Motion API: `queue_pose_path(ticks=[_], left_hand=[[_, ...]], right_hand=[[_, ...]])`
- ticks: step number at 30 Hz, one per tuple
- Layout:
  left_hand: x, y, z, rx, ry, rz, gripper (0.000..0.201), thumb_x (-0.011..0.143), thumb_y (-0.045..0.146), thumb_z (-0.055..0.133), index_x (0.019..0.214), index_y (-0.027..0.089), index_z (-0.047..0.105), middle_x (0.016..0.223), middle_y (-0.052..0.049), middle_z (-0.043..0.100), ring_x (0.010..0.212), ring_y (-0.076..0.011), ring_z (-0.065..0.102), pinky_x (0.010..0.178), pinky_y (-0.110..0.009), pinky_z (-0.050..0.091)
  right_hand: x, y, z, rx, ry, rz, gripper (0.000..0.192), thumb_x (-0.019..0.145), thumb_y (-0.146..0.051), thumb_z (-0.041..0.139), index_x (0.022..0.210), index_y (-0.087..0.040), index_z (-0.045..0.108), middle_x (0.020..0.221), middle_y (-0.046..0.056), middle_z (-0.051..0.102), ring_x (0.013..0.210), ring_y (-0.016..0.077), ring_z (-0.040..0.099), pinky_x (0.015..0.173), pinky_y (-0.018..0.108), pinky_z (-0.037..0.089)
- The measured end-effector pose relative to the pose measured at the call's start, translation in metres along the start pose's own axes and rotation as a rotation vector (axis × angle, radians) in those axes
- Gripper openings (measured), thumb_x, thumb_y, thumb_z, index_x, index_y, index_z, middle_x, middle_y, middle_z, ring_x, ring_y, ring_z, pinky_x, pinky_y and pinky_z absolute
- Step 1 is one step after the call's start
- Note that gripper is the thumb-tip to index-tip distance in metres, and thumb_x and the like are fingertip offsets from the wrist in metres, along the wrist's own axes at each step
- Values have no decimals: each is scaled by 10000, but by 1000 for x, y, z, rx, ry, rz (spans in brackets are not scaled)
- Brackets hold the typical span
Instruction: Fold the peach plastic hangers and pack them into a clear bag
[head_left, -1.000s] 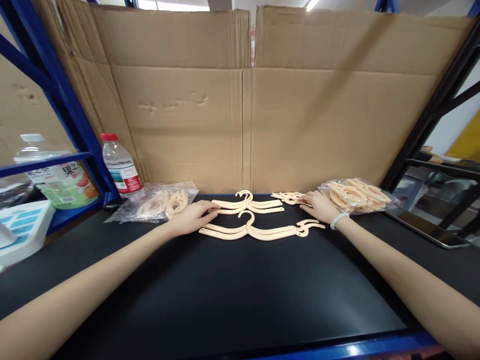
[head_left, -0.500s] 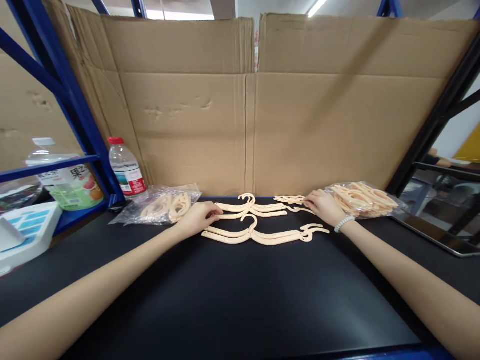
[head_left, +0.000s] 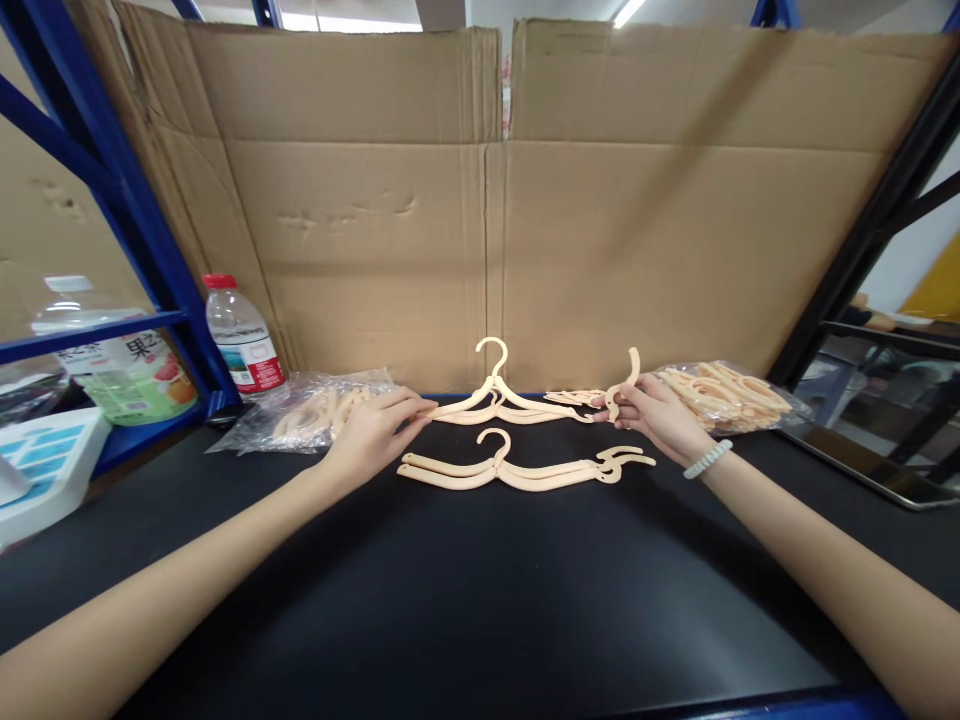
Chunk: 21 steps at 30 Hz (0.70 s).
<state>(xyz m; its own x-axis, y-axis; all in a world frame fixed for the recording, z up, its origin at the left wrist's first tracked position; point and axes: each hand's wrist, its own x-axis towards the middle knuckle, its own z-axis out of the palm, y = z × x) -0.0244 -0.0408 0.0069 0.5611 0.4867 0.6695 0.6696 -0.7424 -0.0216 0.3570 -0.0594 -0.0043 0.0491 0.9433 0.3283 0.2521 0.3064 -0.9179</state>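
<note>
My left hand (head_left: 373, 432) pinches the left end of a cream plastic hanger (head_left: 499, 392), which is raised off the black table (head_left: 465, 590) with its hook pointing up. My right hand (head_left: 651, 414) grips a small curved cream hook piece (head_left: 628, 377) beside the hanger's right end. A second hanger stack (head_left: 501, 467) lies flat just in front of both hands, with another hook piece (head_left: 622, 463) at its right end. A few loose cream pieces (head_left: 574, 397) lie behind my right hand.
A clear bag of cream parts (head_left: 322, 408) lies at the left and another bag (head_left: 724, 392) at the right. A water bottle (head_left: 238, 338) stands by the blue rack post (head_left: 112, 190). Cardboard (head_left: 487, 200) walls off the back. A tablet (head_left: 862, 460) lies far right.
The far hanger has been lifted off the table by my left hand and now stands hook up. My right hand has picked up a hook piece and raised it.
</note>
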Motion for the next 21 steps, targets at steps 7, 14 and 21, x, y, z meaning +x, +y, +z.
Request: queue_pose_path(ticks=[7, 14, 21], left_hand=[[-13, 12, 1, -57, 13, 31, 200, 939, 255, 484, 1006, 184, 658, 933, -65, 683, 796, -168, 648, 713, -279, 512], [-18, 17, 5, -99, -9, 60, 209, 924, 214, 483, 1021, 186, 666, 889, -61, 673, 774, -167, 644, 687, -280, 511], [-25, 18, 12, -66, 15, 12, 219, 922, 186, 481, 1063, 183, 650, 913, -65, 660, 755, -161, 628, 684, -281, 507]], right_hand=[[-22, -26, 16, 253, -214, 147, 348, 721, -399, 741, 718, -202, 455, 659, -9, 583, 549, 107, 505, 490, 243, 381], [-23, -20, 14, 333, -294, 202, 398, 659, -434, 814, 613, -174, 515, 587, -44, 476, 507, 71, 396, 461, 226, 339], [-21, -14, 14, 438, -200, 230, 311, 618, -326, 851, 832, -185, 676, 760, -1, 605, 635, 96, 521, 561, 226, 463]])
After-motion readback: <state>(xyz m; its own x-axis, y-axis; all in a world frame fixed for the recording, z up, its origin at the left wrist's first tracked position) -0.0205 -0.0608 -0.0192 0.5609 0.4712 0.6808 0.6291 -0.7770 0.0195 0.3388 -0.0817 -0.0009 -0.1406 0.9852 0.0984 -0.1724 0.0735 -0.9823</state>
